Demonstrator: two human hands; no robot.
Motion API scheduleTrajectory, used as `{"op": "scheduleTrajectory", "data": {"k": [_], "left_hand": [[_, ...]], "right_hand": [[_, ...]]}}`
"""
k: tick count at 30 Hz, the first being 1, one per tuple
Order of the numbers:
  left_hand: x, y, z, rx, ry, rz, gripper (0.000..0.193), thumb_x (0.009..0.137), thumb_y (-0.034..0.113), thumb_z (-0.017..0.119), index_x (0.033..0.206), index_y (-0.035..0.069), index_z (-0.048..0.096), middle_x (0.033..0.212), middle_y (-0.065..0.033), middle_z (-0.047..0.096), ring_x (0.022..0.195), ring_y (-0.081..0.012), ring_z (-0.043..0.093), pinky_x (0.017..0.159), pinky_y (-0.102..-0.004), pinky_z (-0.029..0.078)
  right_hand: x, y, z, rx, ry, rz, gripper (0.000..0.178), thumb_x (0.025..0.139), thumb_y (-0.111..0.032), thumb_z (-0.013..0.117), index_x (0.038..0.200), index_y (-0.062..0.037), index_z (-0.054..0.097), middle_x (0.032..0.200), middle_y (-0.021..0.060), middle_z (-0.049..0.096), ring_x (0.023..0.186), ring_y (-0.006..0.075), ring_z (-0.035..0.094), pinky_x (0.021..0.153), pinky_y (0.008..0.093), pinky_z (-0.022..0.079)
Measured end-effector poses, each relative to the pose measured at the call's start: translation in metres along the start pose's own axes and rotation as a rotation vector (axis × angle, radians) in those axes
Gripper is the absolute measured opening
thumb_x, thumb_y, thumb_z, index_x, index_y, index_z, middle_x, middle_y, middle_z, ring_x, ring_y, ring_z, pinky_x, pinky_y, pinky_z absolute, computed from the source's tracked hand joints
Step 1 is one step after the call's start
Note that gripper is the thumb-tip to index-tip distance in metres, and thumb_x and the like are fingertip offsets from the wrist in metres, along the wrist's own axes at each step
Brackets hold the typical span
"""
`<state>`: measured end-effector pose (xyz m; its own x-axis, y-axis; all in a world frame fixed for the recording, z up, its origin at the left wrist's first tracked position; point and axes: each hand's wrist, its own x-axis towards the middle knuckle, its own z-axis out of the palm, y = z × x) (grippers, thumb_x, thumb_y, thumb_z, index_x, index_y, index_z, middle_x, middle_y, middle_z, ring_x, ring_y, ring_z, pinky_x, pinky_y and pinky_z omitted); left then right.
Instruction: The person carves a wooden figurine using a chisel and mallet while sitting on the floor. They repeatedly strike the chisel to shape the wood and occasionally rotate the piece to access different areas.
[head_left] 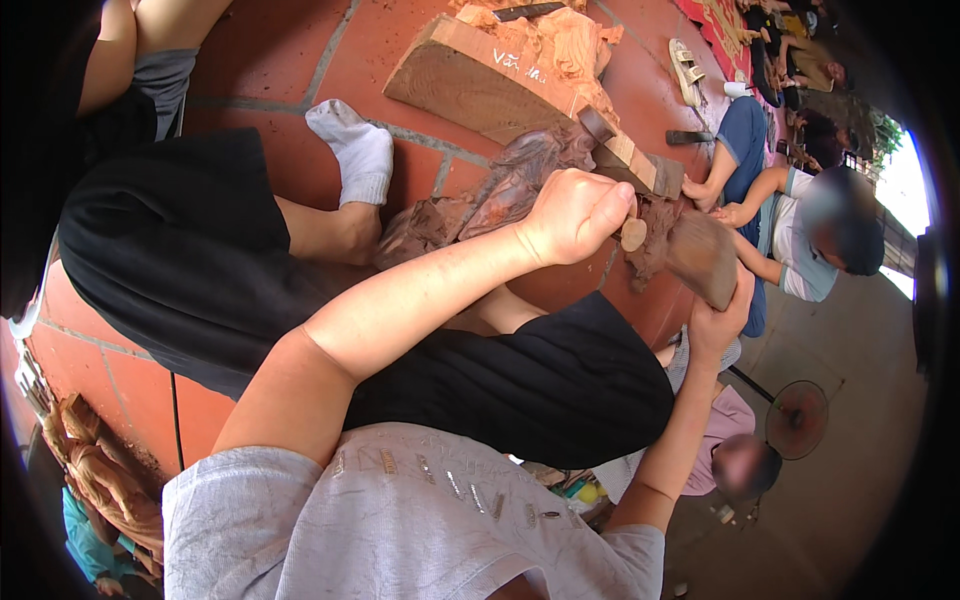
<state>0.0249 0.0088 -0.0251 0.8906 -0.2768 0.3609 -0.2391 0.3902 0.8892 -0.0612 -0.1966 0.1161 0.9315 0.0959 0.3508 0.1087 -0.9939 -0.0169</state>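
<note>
My left hand [580, 215] is closed in a fist around a wooden-handled tool. Only the pale round end of its handle [633, 235] shows beside the thumb; the rest is hidden. Behind that fist lies a dark brown, rough-carved piece of wood [525, 175], partly covered by my forearm. My right hand [725, 312] grips the lower end of a brown wooden block with a rounded face [703, 255], just right of the handle end. Whether this block is a mallet or part of the carving, I cannot tell.
A large light wood block [480, 85] with an orange carved lump [565, 45] stands beyond the carving on red tiles. My legs, in black trousers [190, 250], are folded around the work. A person [815, 235] sits at right, another [735, 455] near a fan [798, 420]. A carved figure [105, 475] lies lower left.
</note>
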Motion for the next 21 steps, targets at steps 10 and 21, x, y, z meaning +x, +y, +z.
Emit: {"op": "scheduleTrajectory", "data": {"k": [10,21], "left_hand": [[0.006,-0.004,0.001,-0.056,0.091,-0.057,0.055,0.105,0.031,0.030,0.075,-0.001,0.064,0.062,-0.0124,0.060,0.056,-0.0252,0.060,0.057,-0.0339,0.047],[-0.016,0.015,0.020,0.155,-0.003,0.085,0.038,0.097,0.025,0.042,0.066,0.008,0.056,0.064,-0.0116,0.058,0.064,-0.0360,0.060,0.058,-0.0440,0.048]], "right_hand": [[0.003,-0.015,-0.002,-0.008,-0.065,0.060,0.047,0.068,0.007,0.066,0.113,-0.0061,0.061,0.100,0.0099,0.064,0.098,0.0309,0.060,0.093,0.0394,0.041],[0.000,-0.001,-0.005,-0.050,-0.093,0.124,0.046,0.074,0.004,0.068,0.118,-0.0023,0.059,0.107,0.0152,0.062,0.104,0.0361,0.059,0.094,0.0419,0.043]]}}
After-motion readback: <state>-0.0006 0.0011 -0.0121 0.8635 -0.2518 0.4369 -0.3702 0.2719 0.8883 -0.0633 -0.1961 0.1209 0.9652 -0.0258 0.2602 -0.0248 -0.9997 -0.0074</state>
